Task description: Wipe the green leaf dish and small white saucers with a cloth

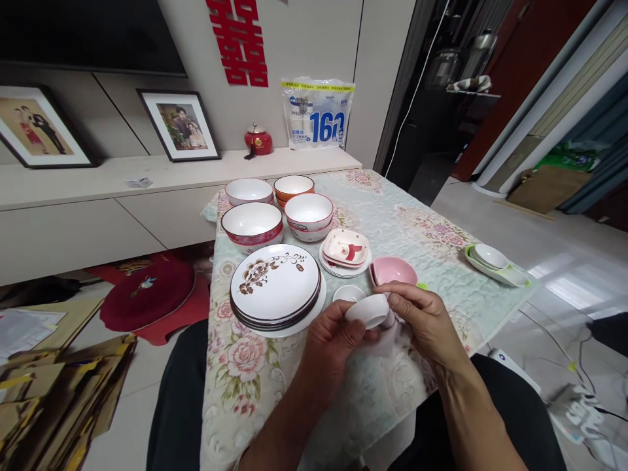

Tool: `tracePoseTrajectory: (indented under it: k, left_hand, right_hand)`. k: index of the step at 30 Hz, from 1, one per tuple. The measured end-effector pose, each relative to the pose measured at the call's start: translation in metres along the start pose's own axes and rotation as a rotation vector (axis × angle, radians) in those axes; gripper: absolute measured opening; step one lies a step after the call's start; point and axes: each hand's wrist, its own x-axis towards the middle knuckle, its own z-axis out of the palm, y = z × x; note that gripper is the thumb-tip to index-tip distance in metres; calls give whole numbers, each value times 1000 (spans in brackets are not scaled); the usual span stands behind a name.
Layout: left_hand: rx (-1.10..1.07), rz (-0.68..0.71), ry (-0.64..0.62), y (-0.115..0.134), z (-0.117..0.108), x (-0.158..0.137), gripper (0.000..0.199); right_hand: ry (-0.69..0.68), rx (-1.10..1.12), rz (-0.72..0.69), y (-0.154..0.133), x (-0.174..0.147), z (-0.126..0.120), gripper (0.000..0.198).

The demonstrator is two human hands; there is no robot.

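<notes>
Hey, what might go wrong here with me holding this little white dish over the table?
The small white dish is pinched only by the fingertips of the left hand and right hand; a slip could drop it onto the small saucer or chip the pink bowl just behind.

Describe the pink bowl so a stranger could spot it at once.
Start at the stack of flowered plates on the quilted table. Just right of it, behind the right hand, sits the pink bowl. It alone is plain pink; its neighbours are white.
</notes>
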Motion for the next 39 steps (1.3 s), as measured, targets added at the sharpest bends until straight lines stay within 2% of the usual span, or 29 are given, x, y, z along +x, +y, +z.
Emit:
tracePoseTrajectory:
  k: [5,9,14,16,19,21,23,28,30,32,36,39]
  left_hand:
    - [244,6,-6,-2,-3,-2,28]
    - [236,46,14,-1,-3,0,25]
    - [199,127,56,1,-2,1,16]
    - [156,114,61,0,-3,2,14]
    - [89,68,33,-3,-5,1,16]
    - [72,56,21,-5,-5,1,17]
    - [65,56,22,-5,-4,1,17]
    - [104,109,30,-4,-4,3,16]
    - [101,114,22,-3,-4,3,14]
    - [78,94,5,-2,-4,2,13]
    - [34,71,-28,-2,-1,0,13]
    - [46,69,-36,-3,0,-1,15]
  right_hand:
    - [-31,-353,-314,-4,-1,-1,16]
    - [-4,-573,-523,-14,-12,18,27]
    - [-123,-675,-672,-19,-20,36,31]
    - [-48,-655,-652,-15,-14,32,24]
    - [115,-581,-539,-5,-5,20,11]
    - [169,-547,-494,-3,-3,14,7]
    - [152,-557,-509,-4,-6,17,8]
    - [-40,-659,-620,-18,-21,38,22]
    - [-56,-666,-641,-20,-21,40,25]
    - [-11,-650,-622,-17,-16,34,22]
    - [170,-585,-469,-6,-3,15,7]
    - [214,-585,-462,-4,-3,12,5]
